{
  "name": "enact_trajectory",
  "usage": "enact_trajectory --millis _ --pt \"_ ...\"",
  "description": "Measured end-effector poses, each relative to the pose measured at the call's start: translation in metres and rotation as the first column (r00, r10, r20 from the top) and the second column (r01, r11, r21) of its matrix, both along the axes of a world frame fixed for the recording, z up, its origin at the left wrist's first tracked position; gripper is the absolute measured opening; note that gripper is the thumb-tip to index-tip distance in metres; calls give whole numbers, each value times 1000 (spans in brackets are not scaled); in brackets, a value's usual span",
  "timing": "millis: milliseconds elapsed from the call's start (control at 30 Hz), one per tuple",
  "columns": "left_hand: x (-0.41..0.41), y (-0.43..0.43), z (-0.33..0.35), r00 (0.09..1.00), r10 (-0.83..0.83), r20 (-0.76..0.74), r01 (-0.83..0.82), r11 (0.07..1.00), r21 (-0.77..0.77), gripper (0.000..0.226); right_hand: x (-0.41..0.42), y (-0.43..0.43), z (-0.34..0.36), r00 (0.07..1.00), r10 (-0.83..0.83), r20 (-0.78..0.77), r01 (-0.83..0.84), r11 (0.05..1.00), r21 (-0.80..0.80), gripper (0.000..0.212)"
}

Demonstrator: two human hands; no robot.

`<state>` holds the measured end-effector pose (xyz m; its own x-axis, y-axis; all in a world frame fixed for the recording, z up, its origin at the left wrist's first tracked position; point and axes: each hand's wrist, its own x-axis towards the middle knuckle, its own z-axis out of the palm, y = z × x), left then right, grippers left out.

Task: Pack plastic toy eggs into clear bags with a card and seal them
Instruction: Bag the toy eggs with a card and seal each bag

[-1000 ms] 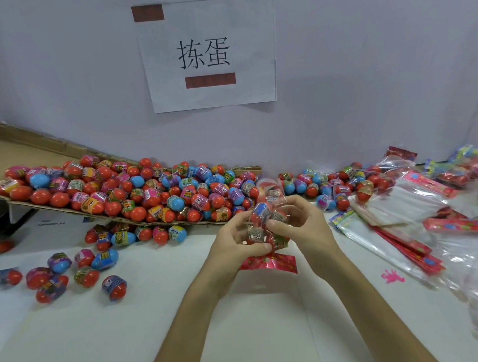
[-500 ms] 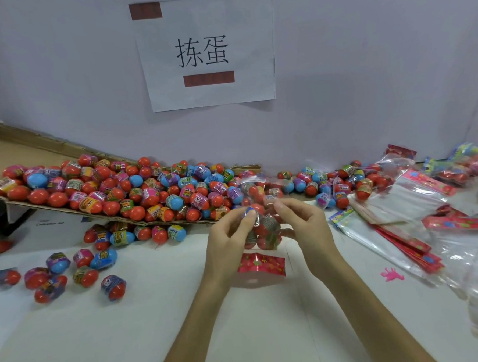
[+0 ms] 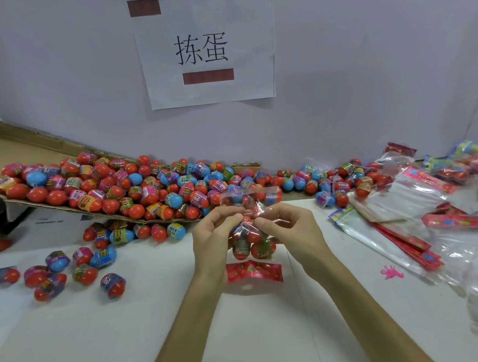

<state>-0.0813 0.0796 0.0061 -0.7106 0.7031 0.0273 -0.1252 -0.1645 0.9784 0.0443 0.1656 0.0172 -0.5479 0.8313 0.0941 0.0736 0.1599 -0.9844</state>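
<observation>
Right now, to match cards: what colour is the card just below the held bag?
Red card with multicoloured print, below bag; head view.

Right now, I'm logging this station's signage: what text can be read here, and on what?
"拣蛋": white paper sheet on the wall; its two brown bars show nothing legible.
Toy eggs, wrappers: too small to read.
Red card: print blurred.
Grey print left, below the cardboard: blurred.
</observation>
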Motion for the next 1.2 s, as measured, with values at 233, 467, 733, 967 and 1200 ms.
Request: enact_trajectory --millis 233,467,733,967,1200 --pt "5 0 2 999 14 -35 -11 997 72 20 3 1 2 999 11 -37 -12 1000 -11 9" --pt "5 1 0 996 86 9 -87 994 66 16 4 5 3 987 -116 -112 112 993 -37 17" --pt "7 2 -2 995 96 -22 -93 992 89 17 2 2 -4 977 -204 -67 214 948 234 14" --pt "23 2 -4 961 81 -265 -62 995 80 15 3 -7 -5 939 -283 -194 333 614 716 27" --pt "31 1 -5 837 7 -548 27 998 54 30 1 -11 -5 966 -163 -201 258 647 717 18"
